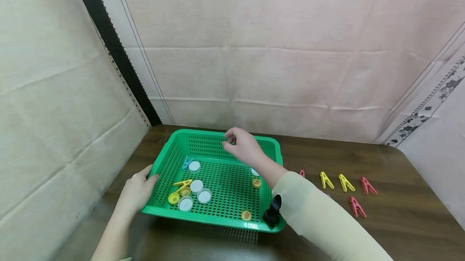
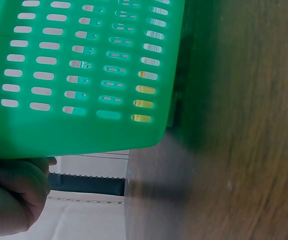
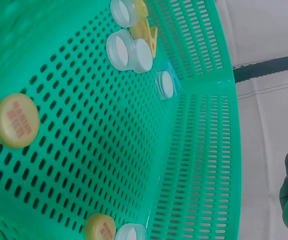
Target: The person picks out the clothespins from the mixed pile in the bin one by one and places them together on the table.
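My left hand (image 1: 137, 190) grips the left rim of a green plastic basket (image 1: 203, 132), its thumb over the rim. The right hand (image 1: 241, 145) is over the basket's far side, fingers loosely curled, with nothing visible between them. Inside the basket at left lie several white-lined bottle caps (image 1: 196, 186), a yellow cap (image 1: 173, 198), a yellow clothespin (image 1: 183, 182) and a blue clothespin (image 1: 187, 163). Gold caps with red print (image 3: 16, 121) rest toward the basket's right side, one close to a clear-rimmed cap (image 3: 130, 232). My right forearm hides part of the right wall.
On the brown wooden table (image 1: 396, 180), right of the basket, lie yellow clothespins (image 1: 326, 180) and red clothespins (image 1: 368, 186). My right sleeve (image 1: 319, 216) crosses over the table there, partly covering another red one. Pale cloth (image 1: 272, 71) hangs behind the table and at both sides.
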The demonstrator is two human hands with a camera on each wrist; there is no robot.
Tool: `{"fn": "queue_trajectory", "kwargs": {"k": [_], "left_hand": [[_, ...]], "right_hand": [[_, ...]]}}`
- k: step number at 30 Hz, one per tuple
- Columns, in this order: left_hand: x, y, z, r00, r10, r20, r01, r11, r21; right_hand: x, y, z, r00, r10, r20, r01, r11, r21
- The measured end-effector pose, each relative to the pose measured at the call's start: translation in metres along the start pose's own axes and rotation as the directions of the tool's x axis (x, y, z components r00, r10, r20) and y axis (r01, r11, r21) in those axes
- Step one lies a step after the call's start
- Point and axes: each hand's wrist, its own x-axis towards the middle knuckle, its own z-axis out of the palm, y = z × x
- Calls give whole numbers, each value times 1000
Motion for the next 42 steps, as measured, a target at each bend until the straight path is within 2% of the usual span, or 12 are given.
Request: {"fn": "queue_trajectory", "kwargs": {"k": [10, 15, 20, 24, 33, 42], "left_hand": [[2, -3, -1, 1000, -2, -1, 2, 1000, -14], [2, -2, -5, 1000, 5, -1, -5, 1000, 8], [2, 0, -8, 1000, 17, -2, -17, 999, 30], [2, -1, -5, 1000, 11, 7, -11, 1000, 28], [2, -4, -2, 1000, -9, 20, 9, 1000, 21], [3, -2, -1, 1000, 0, 1, 0, 1000, 0]], "right_hand": [[7, -2, 9, 1000, 16, 20, -16, 1000, 1], [13, -7, 17, 999, -11, 43, 11, 1000, -2], [18, -13, 21, 997, -37, 61, 39, 998, -38], [21, -12, 25, 994, -46, 95, 54, 995, -86], [30, -12, 49, 971, -117, 207, 148, 979, -141], [31, -6, 73, 949, -139, 282, 166, 983, -75]]}}
